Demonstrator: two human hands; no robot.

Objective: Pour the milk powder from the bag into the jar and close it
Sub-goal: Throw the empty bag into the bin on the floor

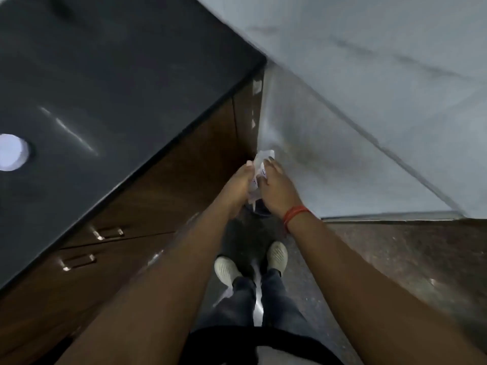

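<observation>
item: crumpled white plastic bag, pinched between my left hand and right hand, twelve o'clock of my feet. jar not visible. risk: leftover powder spilling onto the dark floor.

Glossy dark stone counter, wood-grain cabinet fronts with shiny metal handles, crumpled white bag.

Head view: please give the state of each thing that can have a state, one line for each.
White bag: crumpled, held by both hands above a dark container on the floor.
Left hand: closed on the bag.
Right hand: closed on the bag.
Drawers: shut.
Dark container: mostly hidden, state unclear.
</observation>
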